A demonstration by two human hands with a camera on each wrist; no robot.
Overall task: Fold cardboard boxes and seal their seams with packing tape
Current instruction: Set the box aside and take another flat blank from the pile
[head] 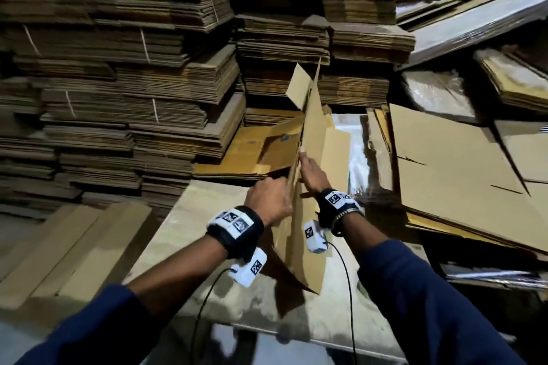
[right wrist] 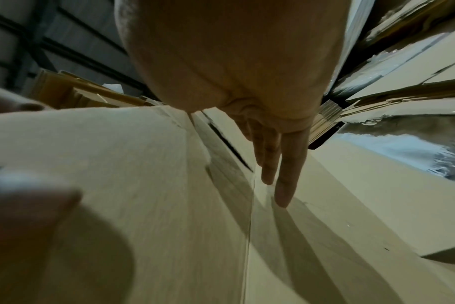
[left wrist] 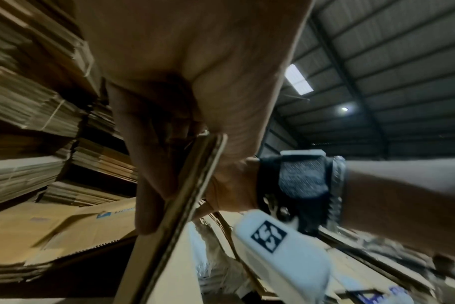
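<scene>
Cardboard fills the room on every side, and in the middle of it a person holds a flattened cardboard box (head: 308,139) up on edge above a pale work surface (head: 184,216). The box stands nearly upright, its lower corner down near the surface and its loose flaps pointing up toward the stacks behind.

The left hand (head: 271,198) grips the box's near edge, fingers curled over it and thumb on the other side; the left wrist view shows the doubled board edge (left wrist: 195,185) clamped in that hand. The right hand (head: 311,172) lies flat against the right-hand panel, its fingers (right wrist: 283,174) straight and pressed along the board beside a crease. Both wrists wear black bands with printed markers and small white camera units with cables trailing down.

Strapped bundles of flat cartons (head: 118,83) rise high to the left and behind. Another flat box with blue print (head: 252,148) lies just behind the held one. To the right, loose large sheets of cardboard (head: 459,172) lean over crumpled clear plastic wrap (head: 355,157).
</scene>
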